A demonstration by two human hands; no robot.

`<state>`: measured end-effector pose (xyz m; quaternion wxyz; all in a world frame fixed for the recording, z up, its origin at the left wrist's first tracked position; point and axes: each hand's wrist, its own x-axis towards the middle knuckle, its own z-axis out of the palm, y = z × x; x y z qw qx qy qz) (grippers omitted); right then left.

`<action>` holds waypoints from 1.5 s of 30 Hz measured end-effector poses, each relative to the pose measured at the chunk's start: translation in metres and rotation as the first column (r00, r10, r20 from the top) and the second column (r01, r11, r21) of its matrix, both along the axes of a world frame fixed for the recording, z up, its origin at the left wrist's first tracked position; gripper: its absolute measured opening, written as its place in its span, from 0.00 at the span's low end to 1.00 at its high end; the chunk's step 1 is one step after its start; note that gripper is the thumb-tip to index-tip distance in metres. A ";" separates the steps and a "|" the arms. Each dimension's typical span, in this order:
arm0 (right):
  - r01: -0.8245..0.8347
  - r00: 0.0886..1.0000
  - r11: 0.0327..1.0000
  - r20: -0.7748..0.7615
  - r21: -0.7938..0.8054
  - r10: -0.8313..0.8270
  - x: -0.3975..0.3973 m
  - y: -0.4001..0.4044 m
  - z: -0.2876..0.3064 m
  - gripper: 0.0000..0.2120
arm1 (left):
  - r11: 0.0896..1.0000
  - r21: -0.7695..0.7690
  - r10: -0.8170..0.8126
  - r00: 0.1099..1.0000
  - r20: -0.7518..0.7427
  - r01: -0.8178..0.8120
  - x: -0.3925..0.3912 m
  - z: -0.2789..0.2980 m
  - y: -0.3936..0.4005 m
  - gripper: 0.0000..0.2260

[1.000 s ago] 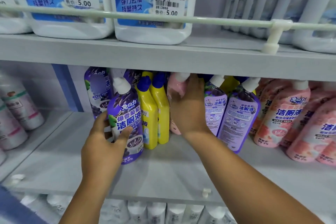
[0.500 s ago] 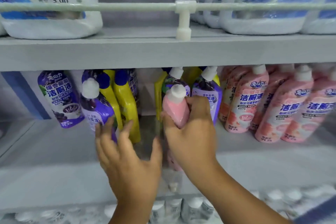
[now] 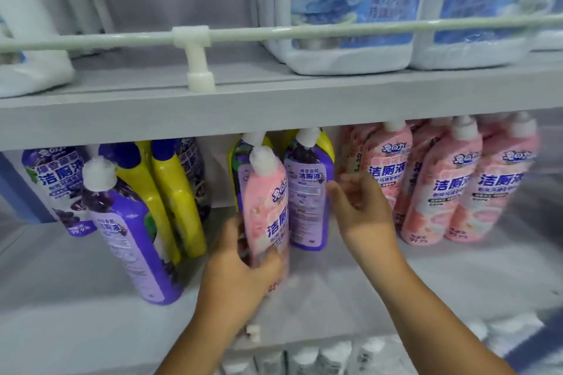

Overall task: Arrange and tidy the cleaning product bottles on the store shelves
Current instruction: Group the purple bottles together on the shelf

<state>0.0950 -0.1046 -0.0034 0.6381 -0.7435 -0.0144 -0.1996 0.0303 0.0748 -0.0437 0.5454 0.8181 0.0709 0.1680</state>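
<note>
Pink bottle (image 3: 268, 216) now in L hand (image 3: 240, 280)

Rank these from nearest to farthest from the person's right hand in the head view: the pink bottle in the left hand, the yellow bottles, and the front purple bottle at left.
From the right hand:
1. Pink bottle, just to its left, gripped by the left hand.
2. Yellow bottles, further left, behind.
3. Front purple bottle, far left, leaning.

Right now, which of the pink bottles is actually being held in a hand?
The lone pink bottle in front of the purple ones, gripped low down by the left hand. The other pink bottles stand untouched in a group at the right.
</note>
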 end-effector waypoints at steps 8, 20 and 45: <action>-0.342 0.940 0.939 0.004 0.035 0.342 -0.009 -0.026 0.000 0.24 | 0.943 -0.126 -0.317 0.946 -0.066 0.307 0.039 0.004 -0.034 0.22; 0.233 0.938 0.965 0.291 -0.122 -0.189 -0.002 -0.144 0.015 0.14 | 0.948 0.050 -0.314 0.949 0.017 0.313 0.078 0.006 -0.126 0.18; -0.008 1.000 0.999 0.009 -0.049 0.008 0.039 -0.282 -0.080 0.31 | 0.998 -0.059 -0.003 0.997 0.078 0.008 0.077 -0.034 -0.210 0.23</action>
